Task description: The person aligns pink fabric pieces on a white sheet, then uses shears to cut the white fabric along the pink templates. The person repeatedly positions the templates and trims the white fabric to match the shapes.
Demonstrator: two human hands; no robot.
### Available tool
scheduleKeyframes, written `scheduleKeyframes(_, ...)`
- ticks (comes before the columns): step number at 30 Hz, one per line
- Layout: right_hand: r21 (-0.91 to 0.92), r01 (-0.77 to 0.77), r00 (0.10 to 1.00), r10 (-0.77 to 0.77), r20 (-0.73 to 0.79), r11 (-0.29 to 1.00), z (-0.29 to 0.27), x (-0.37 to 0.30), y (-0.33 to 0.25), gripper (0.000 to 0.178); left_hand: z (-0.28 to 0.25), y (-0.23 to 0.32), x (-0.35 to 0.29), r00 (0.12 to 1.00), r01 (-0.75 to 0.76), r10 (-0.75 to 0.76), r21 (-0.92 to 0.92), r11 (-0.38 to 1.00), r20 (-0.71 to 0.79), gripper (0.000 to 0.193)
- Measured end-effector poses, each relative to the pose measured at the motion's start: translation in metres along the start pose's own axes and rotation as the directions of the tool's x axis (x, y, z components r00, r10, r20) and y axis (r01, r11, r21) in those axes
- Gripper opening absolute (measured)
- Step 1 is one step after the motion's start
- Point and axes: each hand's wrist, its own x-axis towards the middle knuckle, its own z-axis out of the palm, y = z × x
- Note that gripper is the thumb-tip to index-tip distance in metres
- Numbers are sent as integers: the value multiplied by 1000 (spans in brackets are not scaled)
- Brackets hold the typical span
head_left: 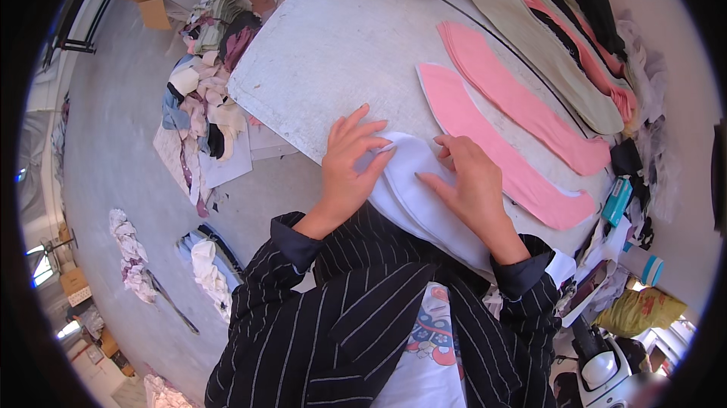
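- Left hand (348, 159) seems to pinch the edge of the white cloth (410, 200); right hand (474, 179) has its grip open over it.
- The step looks like arranging this edge; next move perhaps calls for gentle pinching.
- Cloth is at the bench's (333, 52) near side, round end pointing far-left, long axis slanting near-right.

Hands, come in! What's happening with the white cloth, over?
Left hand pinching white cloth by its edge. Right hand above cloth, thumb and forefinger apart. Pink pieces alongside, none covering it.
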Motion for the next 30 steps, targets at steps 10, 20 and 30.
scheduleKeyframes(10, 76, 113, 993, -110, -40, 991, 6, 18, -4, 30, -1, 0, 0, 999, 17, -20, -104, 994, -30, 12)
scheduleKeyframes(20, 247, -82, 995, 65, 76, 966, 6, 28, -2, 22, -9, -5, -6, 977, 200, -209, -149, 968, -49, 28)
scheduleKeyframes(30, -72, -56, 994, 62, 93, 996, 1, 17, -8, 41, -21, 17, -45, 975, 92, -72, 88, 992, -209, 28)
